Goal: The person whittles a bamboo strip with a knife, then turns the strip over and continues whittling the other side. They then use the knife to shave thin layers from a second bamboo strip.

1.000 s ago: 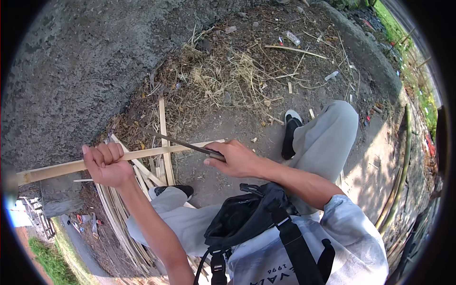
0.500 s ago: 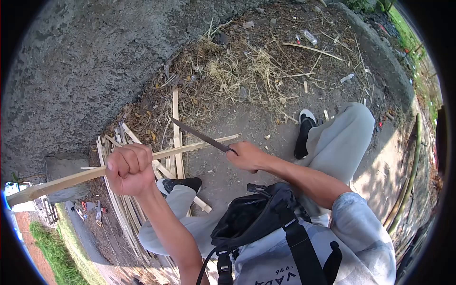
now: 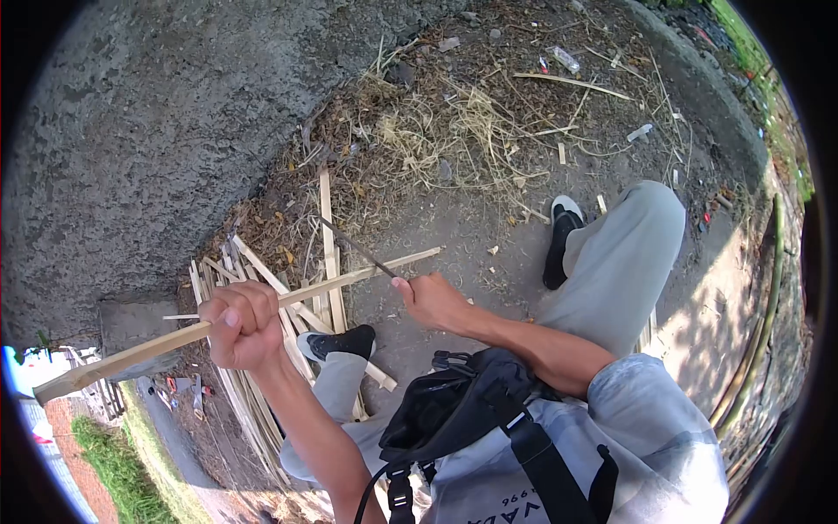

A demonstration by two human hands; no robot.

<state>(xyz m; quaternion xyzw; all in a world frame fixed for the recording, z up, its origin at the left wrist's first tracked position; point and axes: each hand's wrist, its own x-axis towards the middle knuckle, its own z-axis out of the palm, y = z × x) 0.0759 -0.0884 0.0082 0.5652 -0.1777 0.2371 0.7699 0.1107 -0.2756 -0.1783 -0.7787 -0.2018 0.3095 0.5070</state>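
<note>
My left hand (image 3: 243,325) is wrapped in a fist around a long pale bamboo strip (image 3: 135,353). The strip slants across the view, from a thick end at the lower left to a thin end near the middle. In my right hand (image 3: 434,302) is a long dark-bladed knife (image 3: 353,244), its handle mostly hidden by my fingers. The blade points up and left, seen nearly edge-on, and overlaps the strip close to its thin end. Below the left fist lies a bundle of similar strips (image 3: 247,403) on the ground.
A rough concrete wall (image 3: 157,131) fills the upper left. Dry shavings (image 3: 471,122) and a plastic bottle (image 3: 566,59) litter the dirt. My shoes (image 3: 342,342) stand among the strips. A black bag (image 3: 471,393) hangs at my front. Long poles (image 3: 758,323) lie at the right.
The knife has rotated from showing its broad side to nearly edge-on, and my right hand has shifted slightly left and down. My left fist and the strip sit a little lower.
</note>
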